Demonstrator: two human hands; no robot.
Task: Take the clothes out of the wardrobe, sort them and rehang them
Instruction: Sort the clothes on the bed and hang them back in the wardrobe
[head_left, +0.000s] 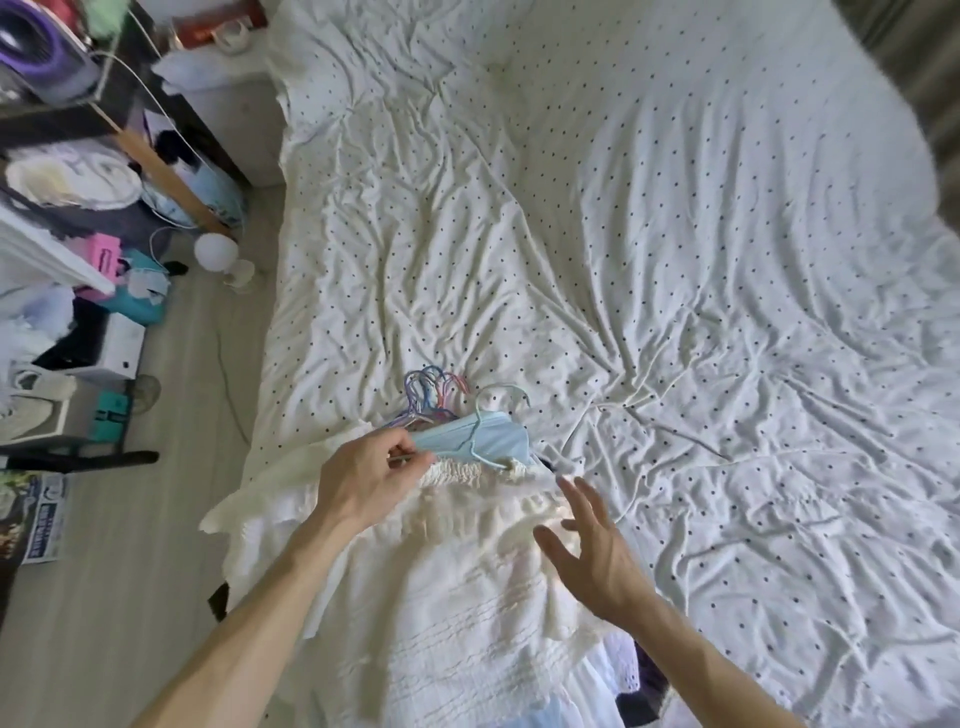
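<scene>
Hangered clothes pile (441, 597) out on bed (675, 260), sorting barely begun: left hand (363, 478) grip pinches light blue garment (483, 436), right hand (592, 551) grip wide, empty.

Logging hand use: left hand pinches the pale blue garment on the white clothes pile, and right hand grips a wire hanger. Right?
Not quite. The head view shows the right hand open, fingers spread, holding nothing; the left hand does pinch the pale blue garment.

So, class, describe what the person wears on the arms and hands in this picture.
Nothing is worn: the left hand and right hand are bare, with no gloves, rings or watch visible, and no sleeves show on either arm up to the frame's edge.
</scene>
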